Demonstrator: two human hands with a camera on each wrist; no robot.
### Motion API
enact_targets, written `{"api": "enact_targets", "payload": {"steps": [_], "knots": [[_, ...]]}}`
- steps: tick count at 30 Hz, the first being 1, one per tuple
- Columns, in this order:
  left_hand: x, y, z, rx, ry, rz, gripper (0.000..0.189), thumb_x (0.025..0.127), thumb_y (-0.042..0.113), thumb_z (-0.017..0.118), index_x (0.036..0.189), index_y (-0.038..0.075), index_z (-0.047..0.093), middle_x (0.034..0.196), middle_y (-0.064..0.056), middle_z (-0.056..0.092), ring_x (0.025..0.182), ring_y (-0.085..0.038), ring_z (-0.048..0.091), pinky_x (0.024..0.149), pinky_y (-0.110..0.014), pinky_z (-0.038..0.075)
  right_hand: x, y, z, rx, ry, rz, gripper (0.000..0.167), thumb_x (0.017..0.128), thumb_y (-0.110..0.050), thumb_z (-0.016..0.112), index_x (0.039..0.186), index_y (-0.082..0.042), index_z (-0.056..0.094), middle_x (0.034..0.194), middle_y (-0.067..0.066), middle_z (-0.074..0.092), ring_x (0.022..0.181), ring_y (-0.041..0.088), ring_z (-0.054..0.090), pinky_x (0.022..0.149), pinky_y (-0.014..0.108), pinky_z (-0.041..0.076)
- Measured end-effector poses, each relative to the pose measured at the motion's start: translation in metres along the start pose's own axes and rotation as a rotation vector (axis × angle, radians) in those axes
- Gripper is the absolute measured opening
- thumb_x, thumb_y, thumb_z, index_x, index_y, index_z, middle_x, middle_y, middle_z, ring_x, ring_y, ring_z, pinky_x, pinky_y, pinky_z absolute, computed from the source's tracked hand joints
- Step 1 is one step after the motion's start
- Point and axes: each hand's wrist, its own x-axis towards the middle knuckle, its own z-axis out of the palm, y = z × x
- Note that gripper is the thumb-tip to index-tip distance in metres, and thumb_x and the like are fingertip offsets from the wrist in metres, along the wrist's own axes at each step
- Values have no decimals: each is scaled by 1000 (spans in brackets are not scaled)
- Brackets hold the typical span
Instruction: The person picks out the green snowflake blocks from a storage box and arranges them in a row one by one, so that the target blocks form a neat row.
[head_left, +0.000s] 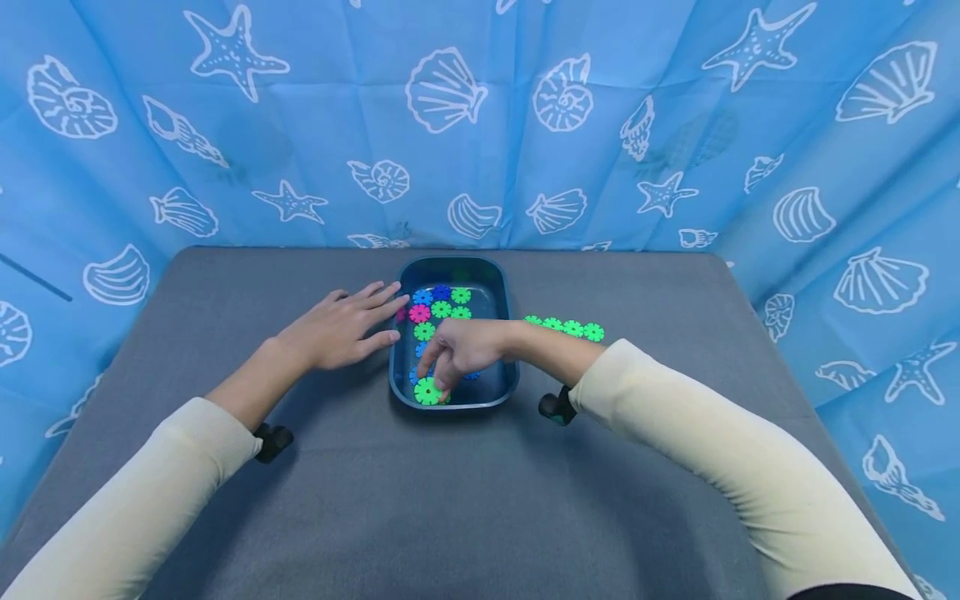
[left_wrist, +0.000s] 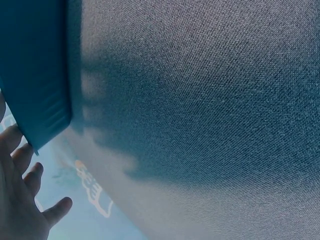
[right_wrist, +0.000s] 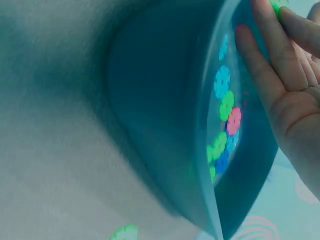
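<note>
A dark blue plastic bin [head_left: 465, 407] stands on the table with several flower-shaped notched discs inside. Among them are a pink disc [head_left: 419, 313], a dark blue disc [head_left: 441, 292] and a lighter blue disc [head_left: 423, 297], besides green ones. My right hand [head_left: 471, 343] reaches down into the near part of the bin. Its thumb and a finger pinch a green disc [head_left: 427, 392], which also shows partly at the top of the right wrist view. At the bin's left rim rests my left hand [head_left: 341, 329], fingers spread and fairly straight, holding nothing.
To the right of the bin, several green discs [head_left: 573, 328] lie in a row on the grey tablecloth [head_left: 420, 500], partly hidden behind my right forearm. A blue curtain [head_left: 322, 108] with white shell and starfish prints hangs behind the table and along its sides.
</note>
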Motion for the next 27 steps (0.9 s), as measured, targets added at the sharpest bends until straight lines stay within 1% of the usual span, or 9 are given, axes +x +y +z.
{"api": "enact_targets", "payload": {"steps": [3, 8, 13, 15, 18, 21, 24, 27], "knots": [[0, 1, 0, 3, 0, -9, 67, 103, 49, 46, 158, 15, 28, 165, -11, 20, 151, -37, 16, 112, -68, 21, -9, 2, -4, -6, 19, 7, 35, 99, -4, 59, 133, 4, 58, 98, 9, 76, 99, 19, 72, 102, 35, 49], [1, 2, -1, 20, -9, -25, 67, 103, 50, 45, 159, 16, 27, 165, -11, 20, 151, -37, 16, 112, -68, 22, -29, 11, -12, -19, 58, -6, 36, 98, -5, 61, 133, 5, 58, 95, 10, 77, 97, 19, 73, 105, 39, 46], [2, 1, -1, 23, -14, -24, 68, 103, 50, 46, 159, 16, 27, 165, -10, 20, 151, -36, 15, 112, -68, 21, -55, 19, -24, -49, 105, -1, 39, 97, -6, 64, 134, 4, 58, 94, 9, 77, 97, 19, 73, 109, 45, 42], [2, 2, -1, 28, -12, -20, 68, 103, 51, 46, 159, 16, 27, 165, -10, 20, 151, -36, 15, 112, -68, 21, -66, 21, -30, -56, 128, 6, 39, 96, -7, 66, 133, 3, 59, 94, 10, 77, 97, 20, 73, 109, 46, 41], [2, 2, -1, 34, -7, -12, 68, 103, 50, 46, 158, 16, 28, 164, -11, 21, 151, -36, 16, 112, -68, 22, -83, 26, -40, -54, 175, 26, 40, 94, -6, 68, 132, 2, 60, 93, 11, 76, 96, 22, 73, 107, 46, 44], [3, 2, -2, 40, -7, -13, 68, 103, 51, 46, 158, 16, 28, 164, -11, 21, 150, -37, 17, 112, -68, 23, -97, 34, -52, -59, 239, 52, 41, 93, -7, 70, 131, 3, 60, 93, 12, 76, 95, 22, 73, 104, 46, 46], [2, 2, -2, 46, -9, -17, 68, 102, 51, 46, 158, 15, 28, 164, -11, 21, 150, -37, 17, 112, -68, 23, -108, 48, -63, -66, 313, 89, 42, 93, -9, 70, 132, 4, 59, 94, 14, 76, 97, 22, 73, 100, 46, 49], [2, 3, -2, 44, -10, -19, 68, 102, 51, 46, 158, 15, 29, 164, -11, 21, 151, -36, 17, 112, -68, 22, -119, 68, -73, -53, 385, 132, 44, 93, -11, 70, 132, 7, 57, 96, 14, 76, 96, 22, 72, 98, 44, 51]]}}
